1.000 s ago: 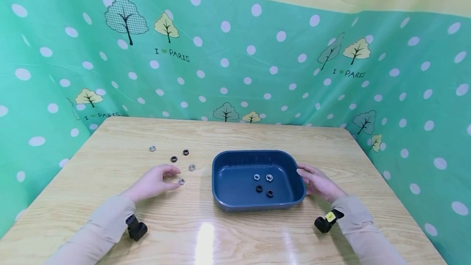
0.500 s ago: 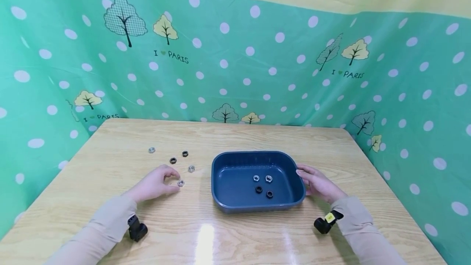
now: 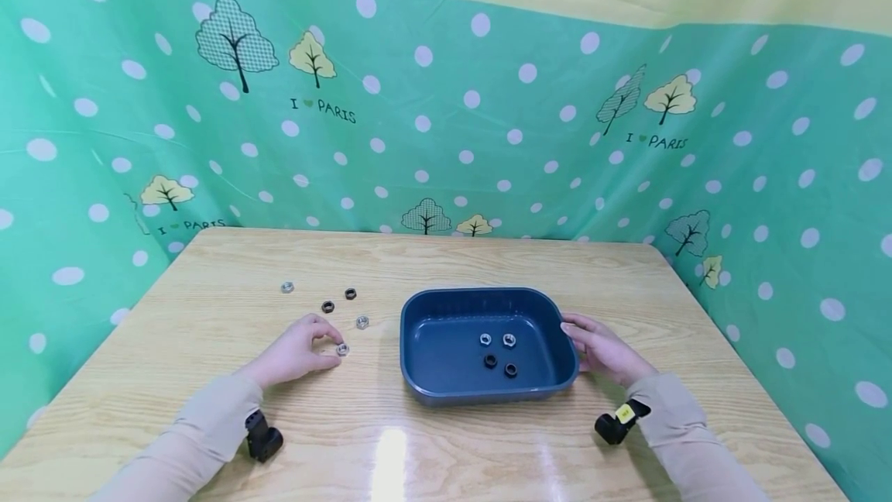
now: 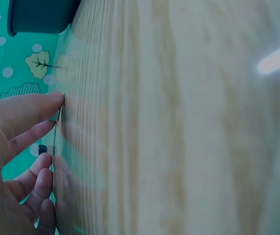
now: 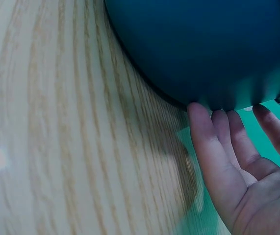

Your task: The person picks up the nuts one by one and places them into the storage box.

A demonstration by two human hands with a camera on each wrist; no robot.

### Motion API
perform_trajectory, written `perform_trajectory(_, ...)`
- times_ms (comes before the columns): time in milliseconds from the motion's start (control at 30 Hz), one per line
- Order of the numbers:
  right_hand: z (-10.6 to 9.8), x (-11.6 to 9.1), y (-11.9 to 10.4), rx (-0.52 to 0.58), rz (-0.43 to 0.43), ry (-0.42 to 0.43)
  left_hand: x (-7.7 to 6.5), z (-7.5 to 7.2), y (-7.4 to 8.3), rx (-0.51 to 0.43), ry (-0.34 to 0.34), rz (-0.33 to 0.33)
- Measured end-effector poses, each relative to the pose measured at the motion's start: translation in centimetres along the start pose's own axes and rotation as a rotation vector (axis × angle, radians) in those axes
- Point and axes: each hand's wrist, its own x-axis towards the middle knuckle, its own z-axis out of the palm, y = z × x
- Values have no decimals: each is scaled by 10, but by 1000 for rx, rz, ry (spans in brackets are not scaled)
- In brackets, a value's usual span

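My left hand (image 3: 296, 348) has its thumb and index finger at a silver hex nut (image 3: 342, 349) on the wooden table, pinching it from both sides. In the left wrist view the nut is hidden, while the thumb (image 4: 41, 105) shows low at the tabletop. Another silver nut (image 3: 362, 322) lies just beyond these fingertips. My right hand (image 3: 605, 347) rests extended fingers against the right end of a dark blue rectangular bin (image 3: 474, 393). The right wrist view shows those fingertips touching its outer wall (image 5: 203, 54). Inside sit two silver nuts (image 3: 509, 340) and two black nuts (image 3: 491, 361).
Farther back on the left lie two black nuts (image 3: 328, 306) and one silver nut (image 3: 287, 287). A green polka-dot curtain (image 3: 432, 138) hangs behind the table (image 3: 446, 455) and along both sides. Small black cameras (image 3: 265, 438) are strapped to both wrists.
The left index finger has come down toward the thumb, narrowing the gap around the near silver nut. My right hand and the bin stay in place; the head view has tipped slightly.
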Motion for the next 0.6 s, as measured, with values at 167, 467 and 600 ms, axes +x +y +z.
perform_trajectory(167, 0, 0, 0, -13, 1, 1, -1, 0, 2, -22, 7, -20)
perform_trajectory(467, 1, -1, -2, 7, -6, -1, 0, 1, 2, -34, 27, -11)
perform_trajectory(600, 1, -1, -1, 0, -4, 2, -2, 1, 4, -41, 24, -11)
